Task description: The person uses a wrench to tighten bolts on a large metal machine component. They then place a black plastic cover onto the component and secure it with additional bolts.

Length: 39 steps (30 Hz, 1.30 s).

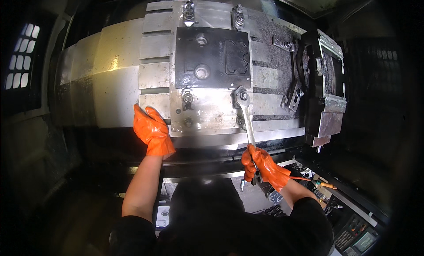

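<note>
My right hand (pixel 266 166), in an orange rubber glove, is wrapped round the lower end of a long combination wrench (pixel 248 125). The wrench's far end sits over a clamp nut (pixel 244 96) at the front right corner of a dark rectangular metal plate (pixel 187 57). My left hand (pixel 152 130), gloved alike, rests with fingers extended at the front edge of the slotted machine table (pixel 154 81). The dark plate lies on a lighter metal base plate (pixel 207 114). A second front clamp (pixel 188 98) stands near its left corner.
Two more bolted clamps (pixel 189 13) (pixel 238 16) stand behind the dark plate. Metal chips (pixel 280 33) cover the table's right part, where loose clamp pieces (pixel 293 97) lie. A bulky metal frame (pixel 331 75) rises at the right end. A control panel (pixel 355 236) is at lower right.
</note>
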Tool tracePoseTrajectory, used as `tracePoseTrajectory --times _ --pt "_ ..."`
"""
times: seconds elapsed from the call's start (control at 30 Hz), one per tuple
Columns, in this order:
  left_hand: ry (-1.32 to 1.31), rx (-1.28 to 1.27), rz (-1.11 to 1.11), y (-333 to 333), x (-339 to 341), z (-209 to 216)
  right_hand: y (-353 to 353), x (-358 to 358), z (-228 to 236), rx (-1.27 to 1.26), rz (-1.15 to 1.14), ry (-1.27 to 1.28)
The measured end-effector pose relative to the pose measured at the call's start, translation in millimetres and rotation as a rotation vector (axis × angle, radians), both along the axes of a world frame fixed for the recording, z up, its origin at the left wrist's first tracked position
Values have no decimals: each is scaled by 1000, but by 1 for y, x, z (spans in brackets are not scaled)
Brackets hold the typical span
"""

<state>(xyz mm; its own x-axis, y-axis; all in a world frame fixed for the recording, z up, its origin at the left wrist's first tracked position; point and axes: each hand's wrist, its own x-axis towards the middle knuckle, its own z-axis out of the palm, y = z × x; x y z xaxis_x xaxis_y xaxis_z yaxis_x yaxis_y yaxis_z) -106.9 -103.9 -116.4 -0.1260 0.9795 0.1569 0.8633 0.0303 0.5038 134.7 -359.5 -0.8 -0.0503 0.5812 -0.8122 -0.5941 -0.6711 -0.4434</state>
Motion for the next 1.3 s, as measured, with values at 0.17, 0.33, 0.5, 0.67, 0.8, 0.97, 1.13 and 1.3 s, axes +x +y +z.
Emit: tracePoseTrajectory --times 0.17,0.33,0.5,0.67,0.8,0.97,1.13,1.3 --pt "-12 -51 9 -1 1 10 -3 10 -16 146 -8 119" --pt "-6 -70 15 -1 2 10 -3 5 -6 151 -44 101" --pt "16 -47 19 -3 4 9 5 0 4 -131 -80 31" --pt "87 10 61 -4 2 -3 -1 -5 -6 17 -86 61" --pt "50 33 33 -2 4 -2 -11 4 -19 31 -47 44" --pt "103 48 62 -3 1 -3 8 -9 -3 -27 -110 50" --pt "93 23 20 1 -4 -15 -3 10 -13 95 190 -114" --pt "76 -76 77 -1 2 -1 -20 59 6 -46 264 -163"
